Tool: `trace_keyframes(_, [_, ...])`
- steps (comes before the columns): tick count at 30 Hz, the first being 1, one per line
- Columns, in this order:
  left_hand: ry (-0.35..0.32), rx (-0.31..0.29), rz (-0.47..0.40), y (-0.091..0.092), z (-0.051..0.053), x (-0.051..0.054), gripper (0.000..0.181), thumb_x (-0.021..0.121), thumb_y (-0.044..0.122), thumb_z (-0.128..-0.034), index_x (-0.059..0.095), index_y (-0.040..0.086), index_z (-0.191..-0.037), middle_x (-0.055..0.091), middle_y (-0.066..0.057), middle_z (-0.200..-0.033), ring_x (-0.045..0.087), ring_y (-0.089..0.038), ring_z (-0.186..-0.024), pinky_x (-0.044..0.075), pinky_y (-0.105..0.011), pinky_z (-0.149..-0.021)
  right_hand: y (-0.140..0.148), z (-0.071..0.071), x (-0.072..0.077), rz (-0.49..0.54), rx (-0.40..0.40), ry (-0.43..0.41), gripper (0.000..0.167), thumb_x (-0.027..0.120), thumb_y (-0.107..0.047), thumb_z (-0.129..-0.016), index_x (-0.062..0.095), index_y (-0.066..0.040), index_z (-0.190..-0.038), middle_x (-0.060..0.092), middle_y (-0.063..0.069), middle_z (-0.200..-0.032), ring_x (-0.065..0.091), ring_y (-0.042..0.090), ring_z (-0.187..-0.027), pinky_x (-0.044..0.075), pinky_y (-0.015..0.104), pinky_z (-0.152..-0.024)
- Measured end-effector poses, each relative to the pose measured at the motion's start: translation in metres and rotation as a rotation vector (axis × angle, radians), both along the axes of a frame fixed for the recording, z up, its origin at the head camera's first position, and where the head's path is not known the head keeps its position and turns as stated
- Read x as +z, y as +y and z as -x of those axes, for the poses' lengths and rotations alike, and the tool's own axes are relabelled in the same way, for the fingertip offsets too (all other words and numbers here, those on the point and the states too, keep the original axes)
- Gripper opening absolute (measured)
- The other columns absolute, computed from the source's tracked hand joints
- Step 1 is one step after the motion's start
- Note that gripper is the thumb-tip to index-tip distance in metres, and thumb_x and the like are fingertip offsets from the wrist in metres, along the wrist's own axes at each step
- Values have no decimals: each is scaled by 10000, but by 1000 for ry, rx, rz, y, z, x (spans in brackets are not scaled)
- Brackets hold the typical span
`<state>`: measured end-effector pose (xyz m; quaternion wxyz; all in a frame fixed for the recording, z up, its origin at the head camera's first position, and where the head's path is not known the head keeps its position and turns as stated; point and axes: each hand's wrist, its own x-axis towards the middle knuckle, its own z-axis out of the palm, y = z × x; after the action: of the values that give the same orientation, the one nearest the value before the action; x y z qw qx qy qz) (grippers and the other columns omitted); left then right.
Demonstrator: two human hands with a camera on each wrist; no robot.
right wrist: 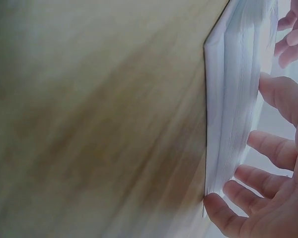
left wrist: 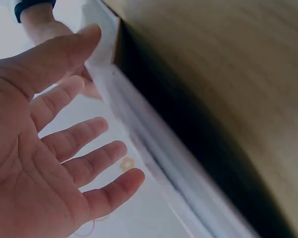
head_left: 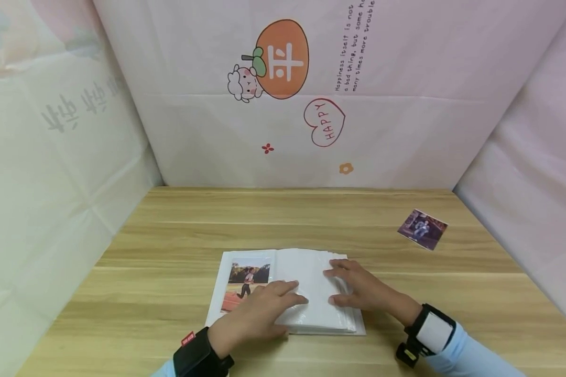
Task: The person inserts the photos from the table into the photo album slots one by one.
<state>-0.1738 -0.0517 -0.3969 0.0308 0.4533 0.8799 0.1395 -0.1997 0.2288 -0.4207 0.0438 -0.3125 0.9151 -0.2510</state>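
Observation:
In the head view a white photo album [head_left: 311, 293] lies spread on the table, its right side a thick stack of sleeve pages. A photo of a runner on a red track [head_left: 245, 277] fills the left page. Above the album's middle my left hand [head_left: 264, 309] has its fingers spread; the left wrist view shows the palm with nothing in it. My right hand [head_left: 360, 288] is at the right edge of the page stack. In the right wrist view its loosely bent fingertips [right wrist: 270, 91] touch the page edges [right wrist: 241, 99], without a visible pinch.
A loose photo [head_left: 423, 229] of a person in blue lies at the back right of the wooden table [head_left: 283, 220]. White printed cloth [head_left: 198, 141] hangs behind the table and along both sides.

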Motion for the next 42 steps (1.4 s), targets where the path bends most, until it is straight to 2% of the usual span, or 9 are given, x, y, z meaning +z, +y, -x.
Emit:
trace_keyframes(6, [25, 0, 82, 8, 0, -3, 555, 780, 229, -729, 582, 266, -1246, 453, -65, -1371, 439, -274, -1208, 455, -474, -843, -1, -1, 0, 14, 1, -3, 530, 695, -296, -826, 555, 7, -1238, 412, 300, -1314, 368, 469, -1191, 333, 599, -925])
trace_keyframes(13, [86, 5, 113, 10, -1, -4, 520, 773, 238, -726, 604, 273, -1216, 484, -52, -1335, 458, -249, -1183, 467, -430, -828, -1, -2, 0, 22, -7, -4, 545, 698, -301, -820, 551, 13, -1240, 409, 299, -1317, 364, 469, -1197, 323, 597, -934])
trace_keyframes(19, [67, 35, 138, 11, -2, -2, 507, 768, 236, -727, 614, 278, -1209, 482, -48, -1333, 453, -244, -1187, 453, -421, -852, 0, 1, 2, 21, -15, -20, 613, 673, -352, -833, 489, 2, -1298, 374, 288, -1351, 345, 456, -1226, 309, 585, -954])
trace_keyframes(22, [52, 48, 138, 12, -2, -2, 506, 768, 229, -723, 619, 280, -1203, 483, -50, -1331, 451, -244, -1188, 447, -424, -857, 8, 8, 6, 57, -38, -16, 648, 672, -353, -833, 451, 14, -1319, 386, 277, -1343, 372, 434, -1213, 322, 576, -951])
trace_keyframes(25, [57, 50, 133, 13, -2, -2, 502, 771, 224, -717, 625, 279, -1194, 491, -48, -1319, 454, -241, -1181, 449, -416, -850, 27, 19, 10, 92, -85, 25, 615, 660, -295, -855, 440, 60, -1305, 415, 290, -1299, 420, 431, -1159, 355, 575, -921])
trace_keyframes(28, [64, 48, 131, 14, -2, -2, 499, 773, 223, -711, 630, 279, -1186, 498, -43, -1307, 459, -231, -1170, 456, -402, -833, 54, 32, 14, 113, -167, 56, 549, 649, -205, -867, 442, 107, -1268, 442, 322, -1238, 447, 458, -1102, 379, 584, -882])
trace_keyframes(35, [46, 54, 128, 13, -1, -1, 490, 777, 237, -706, 636, 288, -1173, 497, -37, -1304, 457, -227, -1164, 458, -404, -807, 114, 63, 18, 30, -401, 15, 505, 591, -142, -901, 421, 185, -1246, 425, 397, -1220, 398, 536, -1117, 330, 608, -906])
trace_keyframes(38, [32, 54, 126, 13, 0, -1, 493, 774, 236, -709, 633, 290, -1178, 491, -36, -1314, 450, -230, -1173, 454, -409, -817, 138, 70, 14, -13, -459, 4, 482, 573, -117, -893, 425, 201, -1224, 441, 409, -1189, 418, 549, -1083, 341, 608, -890])
trace_keyframes(42, [16, 52, 121, 13, 0, -1, 491, 770, 241, -717, 630, 292, -1185, 485, -34, -1324, 445, -229, -1180, 452, -408, -823, 162, 70, 5, -77, -511, -23, 448, 547, -76, -866, 431, 215, -1187, 481, 411, -1108, 476, 534, -996, 374, 605, -838])
